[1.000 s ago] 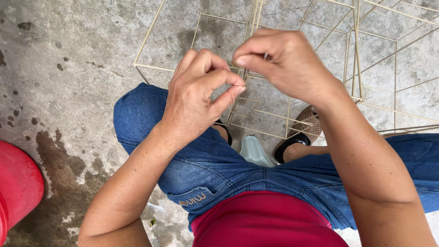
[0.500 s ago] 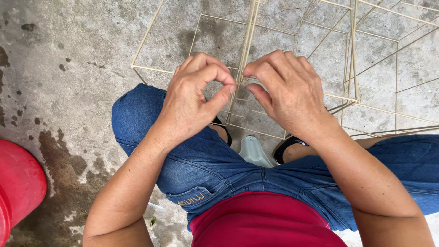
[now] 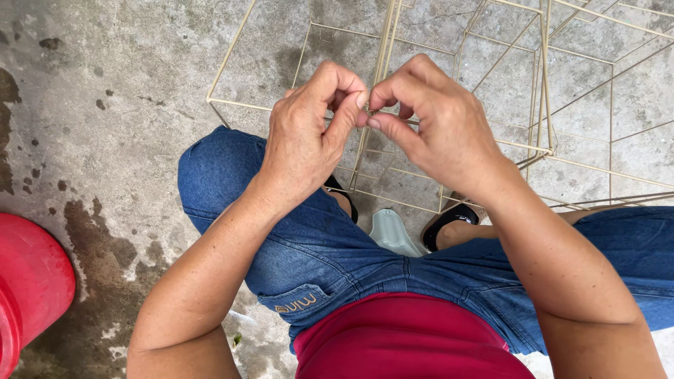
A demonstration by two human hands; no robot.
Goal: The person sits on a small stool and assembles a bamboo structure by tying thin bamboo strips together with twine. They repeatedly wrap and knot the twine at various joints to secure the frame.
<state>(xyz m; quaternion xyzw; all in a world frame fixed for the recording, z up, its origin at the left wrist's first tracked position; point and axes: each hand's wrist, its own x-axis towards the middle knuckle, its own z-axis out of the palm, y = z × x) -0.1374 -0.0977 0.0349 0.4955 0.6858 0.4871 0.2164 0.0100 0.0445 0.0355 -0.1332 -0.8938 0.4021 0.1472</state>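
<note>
1. Left hand [image 3: 309, 133] and right hand [image 3: 428, 126] meet fingertip to fingertip, both pinched shut on one thin rod of the cream wire frame [image 3: 393, 42].
2. The rest of the frame spreads out beyond and to the right of the pinch, standing on the concrete floor [image 3: 105, 105].
3. Red tub [image 3: 28, 281] sits well off to the left.

The person wears a red top [image 3: 407, 340] that fills the bottom middle of the view, and blue denim trousers [image 3: 330, 245] with visible seams, ending just past the knee. A small stitched mark in tan thread sits on the denim near the waistline. Both forearms are bare, with no sleeves, watch or rings showing. Dark open sandals [image 3: 446, 221] are on the feet.
</note>
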